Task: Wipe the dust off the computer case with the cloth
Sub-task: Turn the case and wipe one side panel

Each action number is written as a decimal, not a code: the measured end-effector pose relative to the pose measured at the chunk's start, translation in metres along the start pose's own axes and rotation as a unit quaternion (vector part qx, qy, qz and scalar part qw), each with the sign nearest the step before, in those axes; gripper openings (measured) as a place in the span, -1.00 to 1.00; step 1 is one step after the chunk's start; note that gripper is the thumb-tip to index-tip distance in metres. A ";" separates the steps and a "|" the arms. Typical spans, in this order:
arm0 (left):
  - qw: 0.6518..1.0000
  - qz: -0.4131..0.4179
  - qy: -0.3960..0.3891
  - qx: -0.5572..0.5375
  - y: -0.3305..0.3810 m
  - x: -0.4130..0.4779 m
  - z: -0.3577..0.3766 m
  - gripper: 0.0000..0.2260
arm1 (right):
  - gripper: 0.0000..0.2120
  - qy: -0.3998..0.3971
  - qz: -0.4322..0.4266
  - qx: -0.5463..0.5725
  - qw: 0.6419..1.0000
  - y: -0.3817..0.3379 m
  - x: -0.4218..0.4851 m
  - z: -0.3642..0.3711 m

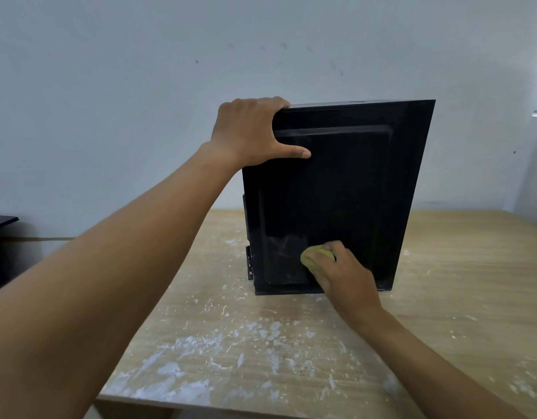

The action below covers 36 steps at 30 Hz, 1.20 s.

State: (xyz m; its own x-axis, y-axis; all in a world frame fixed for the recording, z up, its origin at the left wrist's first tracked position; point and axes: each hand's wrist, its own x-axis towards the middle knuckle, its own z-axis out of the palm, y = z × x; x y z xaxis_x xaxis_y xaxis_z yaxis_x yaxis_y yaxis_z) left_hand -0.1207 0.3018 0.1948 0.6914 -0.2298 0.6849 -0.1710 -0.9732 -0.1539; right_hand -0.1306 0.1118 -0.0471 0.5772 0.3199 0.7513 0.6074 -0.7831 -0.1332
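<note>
**Mia:** What is closest?

**Ben:** A wooden table (291,352) with white splashes (182,346) on it. The person's two arms reach out over it.

**Mia:** What does the right hand do?

**Ben:** The right hand (348,276) is low down, near the table top. Its fingers curl round a bunched yellow-green cloth (317,258) and press it on the side of the computer case (345,192).

**Mia:** Where is the case?

**Ben:** It stands upright toward the back of the table. Its wide black side faces the person, so the big side is easy to reach.

**Mia:** Is it clean?

**Ben:** Not all of it, it seems. Just left of the cloth is a gray dusty patch (283,249). That spot looks like the next one to rub.

**Mia:** Why is the left hand up so high?

**Ben:** The left hand (252,131) grips the top left corner. Its fingers hook over the top and its thumb lies flat on the side. Most likely it steadies the case, so it does not slide or tip when the cloth pushes.

**Mia:** And behind?

**Ben:** A plain pale wall (140,71). Far left is a dark thing (1,220), but too little shows to say what it is.
</note>
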 end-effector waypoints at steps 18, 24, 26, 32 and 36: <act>1.000 -0.002 0.003 -0.007 0.001 -0.001 0.000 -0.18 | -0.80 0.048 -0.034 0.004 0.998 -0.015 0.036 -0.014; 1.000 -0.003 -0.001 -0.006 -0.001 0.000 0.001 -0.17 | -0.48 -0.048 -0.035 -0.049 0.997 -0.008 -0.006 0.018; 1.000 -0.004 -0.003 -0.008 -0.001 0.001 0.001 -0.17 | -0.41 -0.071 -0.050 -0.068 0.994 -0.006 -0.017 0.022; 1.000 -0.001 0.003 -0.008 -0.002 0.001 0.002 -0.20 | -0.48 -0.135 -0.056 -0.099 0.984 -0.007 -0.030 0.028; 1.000 -0.002 0.003 -0.008 -0.001 0.001 0.002 -0.18 | -0.48 -0.124 -0.043 -0.081 0.988 -0.010 -0.028 0.023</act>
State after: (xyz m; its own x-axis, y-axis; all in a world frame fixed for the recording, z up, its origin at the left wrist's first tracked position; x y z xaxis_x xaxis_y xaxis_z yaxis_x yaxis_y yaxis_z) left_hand -0.1185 0.3031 0.1940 0.6875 -0.2253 0.6904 -0.1785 -0.9739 -0.1401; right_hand -0.1402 0.1226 -0.0814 0.6549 0.4949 0.5710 0.5772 -0.8154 0.0447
